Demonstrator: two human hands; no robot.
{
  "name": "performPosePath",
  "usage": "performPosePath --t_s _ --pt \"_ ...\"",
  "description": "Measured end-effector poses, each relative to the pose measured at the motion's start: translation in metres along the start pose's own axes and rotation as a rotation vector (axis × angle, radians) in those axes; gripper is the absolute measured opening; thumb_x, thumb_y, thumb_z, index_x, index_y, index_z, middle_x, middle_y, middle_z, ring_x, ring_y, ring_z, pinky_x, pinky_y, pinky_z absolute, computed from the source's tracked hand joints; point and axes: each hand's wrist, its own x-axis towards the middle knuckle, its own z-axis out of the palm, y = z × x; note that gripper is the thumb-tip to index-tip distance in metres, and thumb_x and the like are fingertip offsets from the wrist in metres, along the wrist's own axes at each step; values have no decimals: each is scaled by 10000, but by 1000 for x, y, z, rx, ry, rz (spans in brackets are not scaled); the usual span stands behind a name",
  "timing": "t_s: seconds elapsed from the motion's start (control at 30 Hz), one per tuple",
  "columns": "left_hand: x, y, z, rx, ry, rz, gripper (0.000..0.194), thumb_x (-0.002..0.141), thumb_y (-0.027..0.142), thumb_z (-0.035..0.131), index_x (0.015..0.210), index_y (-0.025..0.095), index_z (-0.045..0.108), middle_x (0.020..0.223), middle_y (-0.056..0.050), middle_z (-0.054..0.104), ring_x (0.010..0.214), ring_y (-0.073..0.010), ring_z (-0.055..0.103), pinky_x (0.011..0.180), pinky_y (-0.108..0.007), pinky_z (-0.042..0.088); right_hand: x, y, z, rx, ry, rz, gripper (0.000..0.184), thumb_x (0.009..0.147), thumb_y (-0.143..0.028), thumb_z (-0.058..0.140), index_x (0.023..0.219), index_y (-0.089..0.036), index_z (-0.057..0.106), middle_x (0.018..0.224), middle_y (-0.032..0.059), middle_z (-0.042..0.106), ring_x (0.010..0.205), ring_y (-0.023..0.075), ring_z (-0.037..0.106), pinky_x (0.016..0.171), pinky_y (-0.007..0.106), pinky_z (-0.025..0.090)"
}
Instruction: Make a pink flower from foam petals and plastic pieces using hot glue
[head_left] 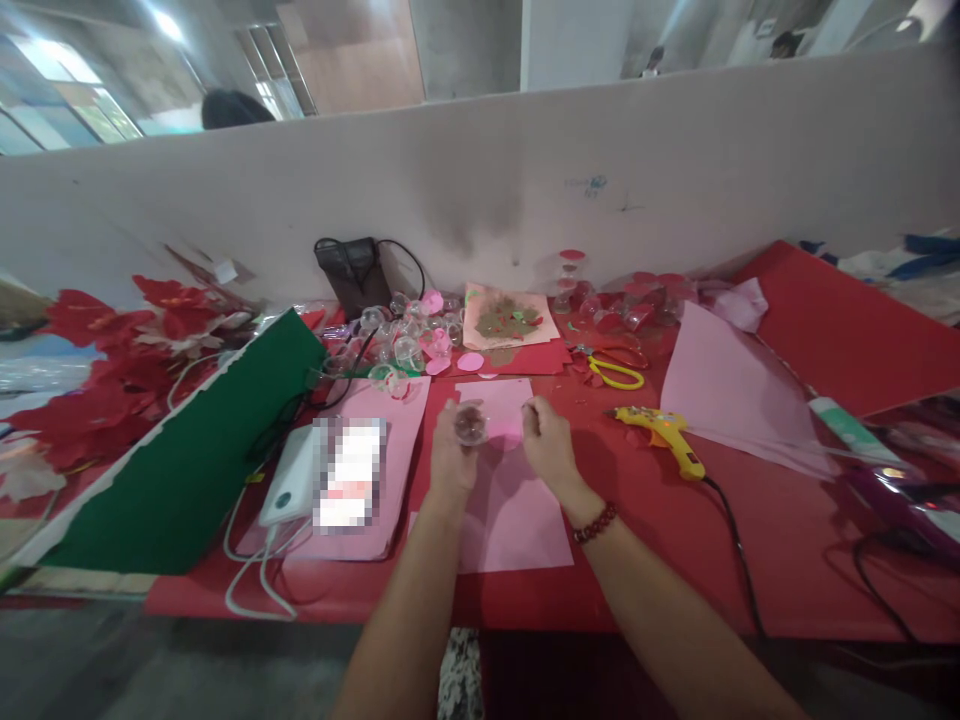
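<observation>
Head view: the left hand (pixel 452 462) has its fingers wrapped round a clear cup (pixel 471 427), held above the near part of the bench (pixel 622 570); the cup shows brown inside, too blurred to name. To the right of it, just apart, the right hand (pixel 551 450) has its fingers bent inward; whether they grip anything I cannot tell. A red bead bracelet (pixel 595 522) rings that wrist.

Below both sets of fingers lies pink paper (pixel 521 530), with a pink disc (pixel 508 434) on it between them. Straight beyond the fingers, a peach sheet (pixel 476 325) carries a brown heap with red and green bits. Beyond and left of the left fingers is a cluster of clear cups (pixel 409 352), with a black bag (pixel 349 275) behind it. Nearer, left of those fingers, a phone (pixel 350 475) lies beside a white power bank (pixel 291 478) with cables; farther left a green board (pixel 202 460) leans, and red flowers (pixel 82 350) lie past it.

Right of the right fingers rests a yellow glue gun (pixel 667 435); yellow-handled scissors (pixel 619 376) lie beyond it. Farther right are a pink sheet (pixel 712 400) and a red board (pixel 855 335).
</observation>
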Motion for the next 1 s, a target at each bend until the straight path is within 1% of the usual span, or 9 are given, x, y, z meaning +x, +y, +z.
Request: performPosePath --t_s 0.1,0.2,0.3,0.37,0.43,0.53,0.63,0.83,1.0 --pt "4 7 -2 -195 81 -21 346 740 492 632 752 149 666 654 7 614 571 -62 560 511 -162 407 3 8 -1 25 1 47 176 906 -251 422 863 -213 588 703 12 629 629 169 567 590 250 363" --pt "5 8 1 -247 88 -39 296 743 452 661 800 161 655 700 16 634 589 -57 572 547 -166 432 2 10 6 24 -83 -82 162 834 -144 507 926 -223 615 891 33 677 784 174 598 697 263 409" --pt "3 7 5 -222 35 -94 284 790 446 625 843 169 656 724 9 629 628 -70 586 582 -177 457 1 6 10 -83 -51 -174 85 827 -185 554 779 -209 620 849 54 675 849 206 570 774 306 401" --pt "2 6 8 -183 -26 -118 286 814 453 599 867 178 654 742 2 620 626 -75 573 580 -184 459 1 1 7 -161 -12 -158 196 848 -265 554 662 -207 580 719 55 643 797 216 552 764 323 390" --pt "2 5 8 -154 -109 -128 270 815 434 608 920 189 649 806 -12 627 630 -76 561 583 -188 461 2 -4 1 -167 -7 -150 135 847 -257 549 734 -204 601 734 55 647 796 213 554 752 316 385" --pt "2 4 7 -151 -210 -122 276 786 340 656 1023 201 630 965 -42 635 705 -79 577 633 -186 472 2 -3 -19 -124 -42 -94 119 853 -250 531 927 -217 619 758 36 669 726 188 574 653 273 373" --pt "2 1 3 -141 -249 -162 314 791 358 649 1060 200 612 1001 -64 624 697 -86 579 617 -200 474 -2 19 -55 -230 30 34 302 914 -392 430 744 -217 609 631 26 632 571 166 539 560 267 327" --pt "0 -3 2 -74 -249 -189 326 758 368 682 1023 191 615 891 -61 612 581 -83 548 504 -202 429 -12 103 -136 -479 242 316 231 821 -303 541 954 -147 647 960 146 691 906 242 614 753 316 406" --pt "0 -6 0 -15 -280 -157 320 766 366 677 1035 197 642 888 -54 627 498 -44 476 430 -178 365 -17 136 -150 -429 154 429 308 766 -347 612 985 -134 653 954 140 714 836 234 657 676 290 434"
